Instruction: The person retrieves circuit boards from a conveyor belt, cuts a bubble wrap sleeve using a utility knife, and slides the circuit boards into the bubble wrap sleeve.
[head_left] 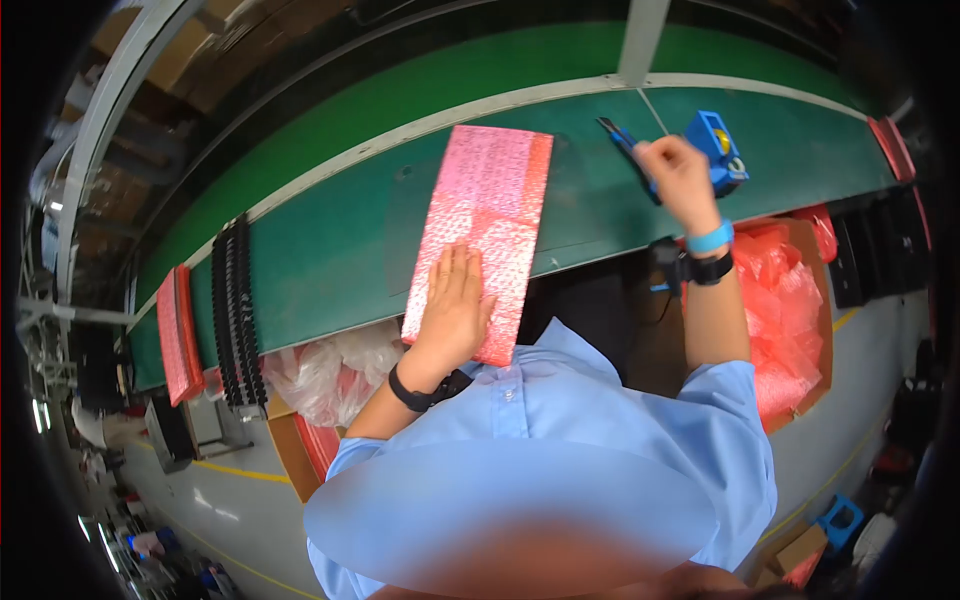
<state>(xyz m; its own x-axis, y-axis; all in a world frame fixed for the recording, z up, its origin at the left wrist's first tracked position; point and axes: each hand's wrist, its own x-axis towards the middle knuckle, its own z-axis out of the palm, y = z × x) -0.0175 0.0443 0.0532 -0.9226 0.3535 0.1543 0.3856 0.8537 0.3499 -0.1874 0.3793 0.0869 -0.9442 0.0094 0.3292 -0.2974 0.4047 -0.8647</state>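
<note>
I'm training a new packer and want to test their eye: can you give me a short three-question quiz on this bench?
1. True or false: the left hand lies flat on the pink bubble-wrap bag.
2. The right hand is raised near which item? A) blue tape dispenser B) black stack
3. What colour is the bench surface?

Key: 1 true; 2 A; 3 green.
</note>
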